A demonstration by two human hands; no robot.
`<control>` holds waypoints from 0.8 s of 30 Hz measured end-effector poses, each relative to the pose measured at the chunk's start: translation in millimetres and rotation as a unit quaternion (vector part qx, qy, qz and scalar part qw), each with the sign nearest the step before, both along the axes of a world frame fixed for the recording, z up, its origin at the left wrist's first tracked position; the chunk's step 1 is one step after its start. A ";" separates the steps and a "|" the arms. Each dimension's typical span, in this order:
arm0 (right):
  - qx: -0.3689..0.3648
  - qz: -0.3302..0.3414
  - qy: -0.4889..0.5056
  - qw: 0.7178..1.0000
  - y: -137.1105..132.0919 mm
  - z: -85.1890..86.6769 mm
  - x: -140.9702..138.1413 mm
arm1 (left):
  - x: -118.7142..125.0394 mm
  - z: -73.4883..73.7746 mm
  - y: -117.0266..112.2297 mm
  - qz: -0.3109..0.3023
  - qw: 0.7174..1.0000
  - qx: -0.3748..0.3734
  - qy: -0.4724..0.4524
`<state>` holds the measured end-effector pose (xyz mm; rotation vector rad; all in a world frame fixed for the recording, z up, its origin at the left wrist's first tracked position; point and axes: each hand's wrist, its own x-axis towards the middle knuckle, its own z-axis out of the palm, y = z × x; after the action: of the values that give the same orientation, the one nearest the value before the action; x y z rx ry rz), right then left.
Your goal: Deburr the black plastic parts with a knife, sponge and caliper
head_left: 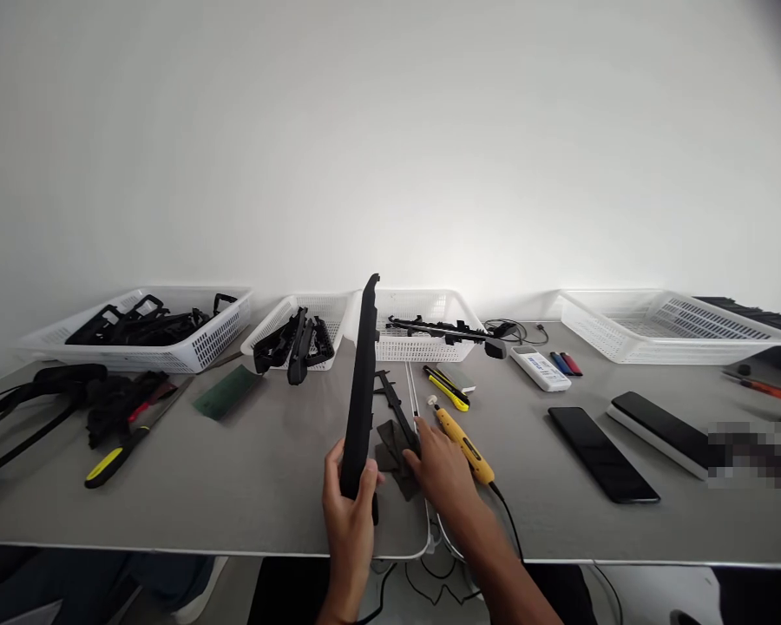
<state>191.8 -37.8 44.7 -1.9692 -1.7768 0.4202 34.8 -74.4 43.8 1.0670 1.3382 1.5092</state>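
My left hand (350, 503) grips the lower end of a long black plastic trim piece (360, 391), held upright above the table. My right hand (446, 464) is low over the table, its thumb and fingers closed round the lower end of a dark caliper (397, 405). The caliper's jaws point away from me. Beneath the caliper is a crumpled dark grey cloth (396, 460). Just right of my right hand lies a yellow corded tool (465, 443) with a small whitish tip. A yellow and black utility knife (448, 388) rests beyond it.
White baskets of black plastic parts stand along the wall: a left basket (199, 351), a small basket (325, 304) and a middle basket (423, 350). Another white basket (625, 343) is at right. Two phone-like black slabs, one a phone (602, 454), lie nearby. A yellow-handled tool (114, 460) is left.
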 end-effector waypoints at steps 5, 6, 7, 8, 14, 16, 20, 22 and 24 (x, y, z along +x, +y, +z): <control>-0.011 -0.010 0.071 0.997 -15.4 9.2 20.8 | 2.6 1.4 -0.7 -0.016 0.997 -0.022 -0.072; -0.007 -0.012 0.115 0.993 -19.6 15.8 25.6 | 2.9 0.7 -0.2 -0.018 0.997 -0.023 -0.072; 0.003 -0.011 0.169 0.986 -23.1 22.9 29.6 | 3.2 -0.1 0.3 -0.020 0.997 -0.025 -0.070; 0.016 -0.008 0.227 0.974 -25.6 29.7 32.2 | 3.4 -1.1 0.7 -0.022 0.997 -0.027 -0.066; 0.037 -0.015 0.302 0.952 -28.4 25.1 28.1 | 3.8 -5.7 1.4 -0.037 0.997 -0.009 -0.074; 0.023 -0.030 0.255 0.966 -34.5 12.1 27.8 | 3.8 -4.9 1.1 -0.042 0.996 -0.005 -0.076; 0.010 -0.045 0.252 0.967 -60.9 13.6 32.4 | 4.5 1.0 -0.3 -0.051 0.995 -0.013 -0.082; 0.027 -0.025 0.289 0.957 -75.1 29.0 27.8 | 4.9 2.7 -1.1 -0.058 0.993 -0.008 -0.101; 0.076 0.023 0.303 0.950 -84.8 43.0 12.5 | 4.5 1.2 -1.6 -0.064 0.988 -0.003 -0.140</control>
<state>204.3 -122.6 87.7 -1.4774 -1.4057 0.7818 39.4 -76.0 44.9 0.8813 1.0596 1.4961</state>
